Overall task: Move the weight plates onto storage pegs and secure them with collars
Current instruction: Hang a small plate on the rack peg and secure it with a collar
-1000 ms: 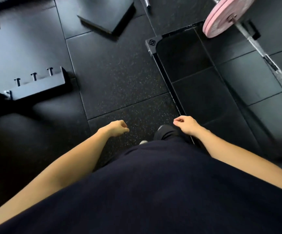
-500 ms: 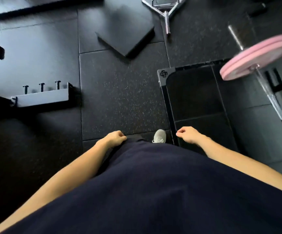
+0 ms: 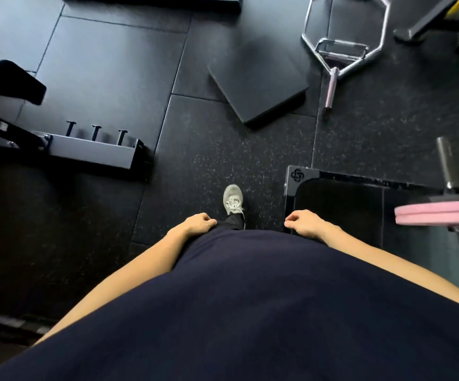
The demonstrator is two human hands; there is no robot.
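A pink weight plate sits on a barbell at the right edge, seen edge-on, with the bare steel sleeve sticking out beyond it. My left hand hangs in front of my dark shirt, fingers curled loosely, holding nothing. Also curled and holding nothing, my right hand is level with it, well left of the plate. A black rack base with three short upright pegs stands at the left. No collar is visible.
A black framed lifting platform lies under the barbell. A black foam pad rests on the rubber floor ahead, with a chrome hex bar behind it. My grey shoe steps forward. Bench parts jut in from the left.
The view has swung up and rightward across the floor: the pink plate slid down to the right edge, the hex bar came into view, and my shoe stepped forward. Both hands stayed curled.
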